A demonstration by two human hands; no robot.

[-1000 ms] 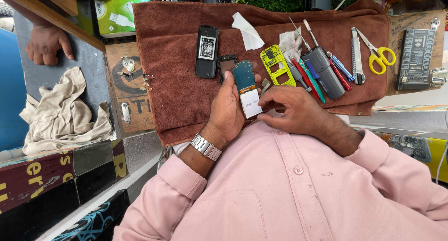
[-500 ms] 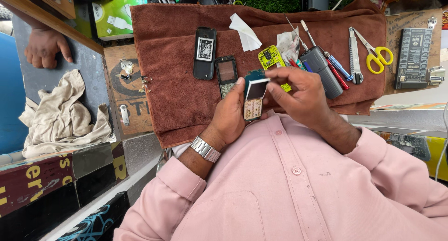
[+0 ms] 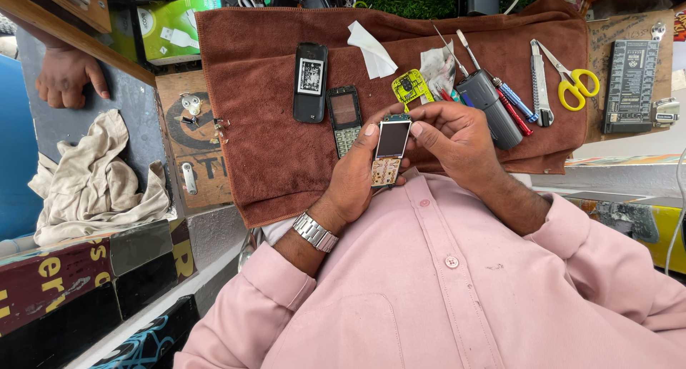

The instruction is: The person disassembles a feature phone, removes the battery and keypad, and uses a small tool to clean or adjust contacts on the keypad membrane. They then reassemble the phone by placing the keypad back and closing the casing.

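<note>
Both my hands hold a bare phone board with a small screen [image 3: 391, 149] upright above the brown towel [image 3: 271, 162]. My left hand [image 3: 357, 176] grips it from the left and below, a metal watch on its wrist. My right hand [image 3: 457, 137] pinches its top right edge. On the towel just left of the board lie a phone front with keypad [image 3: 344, 119] and a black phone back cover [image 3: 311, 82]. A yellow-green phone frame [image 3: 409, 89] lies just beyond my right fingers.
Right of my hands lie a grey block [image 3: 489, 105], screwdrivers [image 3: 511, 101], a utility knife [image 3: 539, 83], yellow-handled scissors [image 3: 572, 80] and a dark tester box [image 3: 630, 87]. White paper scraps [image 3: 371, 51] lie at the towel's far edge. A beige rag [image 3: 93, 180] and another person's hand [image 3: 68, 76] are at the left.
I have raised the board from low over the towel and turned it so the screen faces me. My right hand shifted from its lower side to its top edge.
</note>
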